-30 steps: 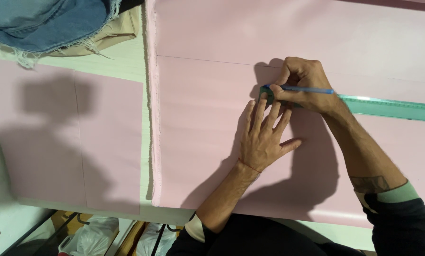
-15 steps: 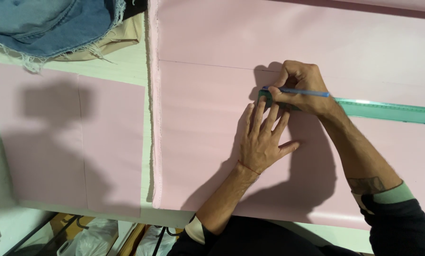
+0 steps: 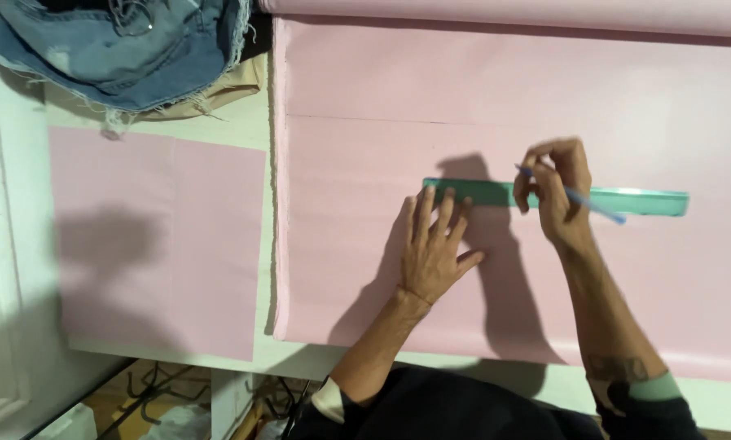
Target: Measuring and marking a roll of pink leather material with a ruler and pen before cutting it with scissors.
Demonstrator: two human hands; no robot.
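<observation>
Pink fabric (image 3: 463, 81) covers the table, and the green ruler (image 3: 496, 193) lies flat across it under the left hand (image 3: 432, 248), fingers spread and pressing its near end. The right hand (image 3: 554, 191), pinched around a blue pen (image 3: 581, 200), has slid rightward along the ruler's edge since a second ago, so the marked line is lengthening. Denim (image 3: 121, 49) sits heaped at the far left corner.

A green ruler (image 3: 557, 196) lies across the large pink fabric (image 3: 463, 81). The left hand (image 3: 433, 248) presses flat on the ruler's left end. The right hand (image 3: 554, 191) grips a blue pen (image 3: 581, 200) over the ruler's middle. Denim (image 3: 121, 49) sits well left of the ruler.
</observation>
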